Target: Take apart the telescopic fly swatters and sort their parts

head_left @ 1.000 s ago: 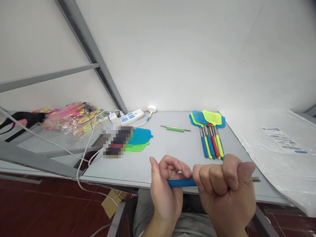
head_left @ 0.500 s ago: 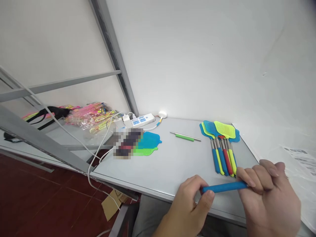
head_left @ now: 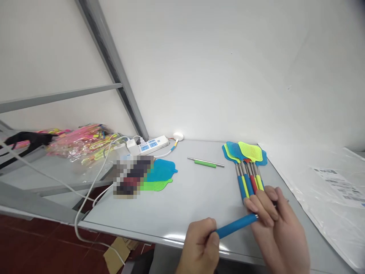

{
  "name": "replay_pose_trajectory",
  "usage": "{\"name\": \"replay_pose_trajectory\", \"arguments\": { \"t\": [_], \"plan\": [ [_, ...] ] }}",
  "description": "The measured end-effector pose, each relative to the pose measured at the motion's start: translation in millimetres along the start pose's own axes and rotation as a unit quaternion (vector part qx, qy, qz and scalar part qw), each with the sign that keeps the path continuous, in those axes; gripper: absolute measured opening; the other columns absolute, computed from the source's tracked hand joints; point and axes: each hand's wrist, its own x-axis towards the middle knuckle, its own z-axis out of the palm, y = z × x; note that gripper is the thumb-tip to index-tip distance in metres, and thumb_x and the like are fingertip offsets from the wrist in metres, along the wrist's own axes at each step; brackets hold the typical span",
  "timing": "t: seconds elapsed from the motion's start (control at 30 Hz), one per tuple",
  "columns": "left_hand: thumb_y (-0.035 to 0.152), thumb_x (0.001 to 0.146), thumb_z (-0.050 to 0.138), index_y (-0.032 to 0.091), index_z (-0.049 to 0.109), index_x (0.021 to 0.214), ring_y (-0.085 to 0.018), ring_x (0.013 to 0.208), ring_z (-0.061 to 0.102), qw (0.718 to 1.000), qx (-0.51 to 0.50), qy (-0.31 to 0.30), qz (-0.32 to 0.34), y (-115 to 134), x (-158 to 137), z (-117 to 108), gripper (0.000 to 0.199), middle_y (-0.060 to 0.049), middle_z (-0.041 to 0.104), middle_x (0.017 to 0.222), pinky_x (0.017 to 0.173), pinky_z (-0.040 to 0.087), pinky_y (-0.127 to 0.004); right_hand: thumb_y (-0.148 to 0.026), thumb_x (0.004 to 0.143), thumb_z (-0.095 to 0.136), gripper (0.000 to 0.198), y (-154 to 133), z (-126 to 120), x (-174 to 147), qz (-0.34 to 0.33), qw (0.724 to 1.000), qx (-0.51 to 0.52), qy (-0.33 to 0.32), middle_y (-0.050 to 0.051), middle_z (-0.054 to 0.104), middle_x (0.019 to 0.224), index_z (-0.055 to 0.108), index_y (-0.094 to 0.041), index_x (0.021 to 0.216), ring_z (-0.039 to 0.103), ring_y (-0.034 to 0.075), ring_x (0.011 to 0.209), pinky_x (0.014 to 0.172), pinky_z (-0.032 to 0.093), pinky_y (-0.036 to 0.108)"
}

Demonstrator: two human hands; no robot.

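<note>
Slanting from 8 o'clock up to 2 o'clock, a blue-sleeved rod (head_left: pixel 236 225) has its near end swallowed by the left hand (head_left: pixel 201 243) and its far end lost under the fingers of the right hand (head_left: pixel 278 228). A sliver of bright metal shows where the blue stops, and a short metallic bit peeks out past the right hand — too small to make out well. The left hand is closed, thumb and fingers pinching the near end, so the rod leaves it toward 2 o'clock. The right hand, palm turned up, has its fingers curled over the other end; the blue length lies at its 9 o'clock. At 11 o'clock from the right hand lies a bundle of swatters (head_left: pixel 250 151), some handle ends hidden behind the fingers. Also at 11 o'clock, from the blue-sleeved rod, rests a green-sleeved rod (head_left: pixel 205 163). Toward 10 o'clock, a blue swatter head (head_left: pixel 163 170) overlaps a green swatter head (head_left: pixel 157 186), both partly covered by a pixelated patch — what it hides cannot be told. A white plastic sheet (head_left: pixel 302 179) at 2 o'clock is cut off by the frame.
</note>
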Motion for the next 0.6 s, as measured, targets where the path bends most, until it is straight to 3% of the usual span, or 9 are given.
{"name": "replay_pose_trajectory", "arguments": {
  "t": [0.17,0.27,0.37,0.47,0.53,0.6],
  "plan": [
    [0.063,0.086,0.052,0.022,0.067,0.088,-0.019,0.063,0.051,0.989,-0.114,0.013,-0.091,-8.9,3.4,-4.7,0.043,-0.004,0.057,0.067,0.06,0.046,-0.032,-0.045,0.096,0.047,0.024,22.7,2.9,-2.0,0.015,0.995,-0.083,-0.049,-0.001,0.052,0.072,0.057,-0.025,0.092,0.055,0.015,0.067,0.068,0.051,0.032],
    [0.064,0.084,0.055,0.019,0.069,0.096,-0.02,0.066,0.055,0.985,-0.136,-0.004,-0.105,-0.1,6.9,1.5,0.048,-0.006,0.062,0.073,0.062,0.047,-0.032,-0.052,0.095,0.043,0.031,39.0,2.8,-12.9,0.033,0.983,-0.146,-0.105,0.004,0.063,0.077,0.059,-0.025,0.097,0.062,0.022,0.078,0.073,0.051,0.038],
    [0.065,0.086,0.052,0.02,0.069,0.106,-0.021,0.074,0.058,0.986,-0.133,-0.043,-0.093,19.8,10.4,9.6,0.053,-0.009,0.066,0.089,0.067,0.048,-0.032,-0.052,0.096,0.041,0.033,43.6,-2.6,-21.0,0.022,0.979,-0.18,-0.091,0.005,0.065,0.077,0.06,-0.025,0.098,0.063,0.023,0.079,0.072,0.05,0.038],
    [0.056,0.094,0.043,0.021,0.07,0.098,-0.021,0.079,0.059,0.989,-0.029,-0.139,-0.034,42.5,19.7,7.5,0.045,-0.008,0.067,0.09,0.071,0.047,-0.03,-0.053,0.095,0.044,0.033,34.4,-13.4,-20.0,-0.003,0.975,-0.203,-0.091,0.007,0.066,0.077,0.061,-0.024,0.097,0.063,0.023,0.079,0.065,0.051,0.035],
    [0.048,0.097,0.042,0.022,0.069,0.092,-0.021,0.081,0.059,0.976,0.091,-0.194,0.044,51.5,32.0,-3.5,0.038,-0.007,0.065,0.086,0.076,0.046,-0.031,-0.051,0.094,0.047,0.032,25.3,-21.8,-18.5,-0.029,0.972,-0.219,-0.083,0.004,0.063,0.069,0.062,-0.023,0.095,0.062,0.021,0.072,0.063,0.051,0.034],
    [0.043,0.098,0.042,0.022,0.066,0.092,-0.023,0.092,0.058,0.958,0.227,-0.147,0.095,51.7,48.8,-21.6,0.032,-0.008,0.066,0.092,0.085,0.044,-0.034,-0.049,0.094,0.049,0.031,16.9,-30.2,-19.3,-0.056,0.97,-0.23,-0.055,-0.001,0.052,0.057,0.063,-0.022,0.094,0.052,0.015,0.054,0.056,0.048,0.029]
  ]
}}
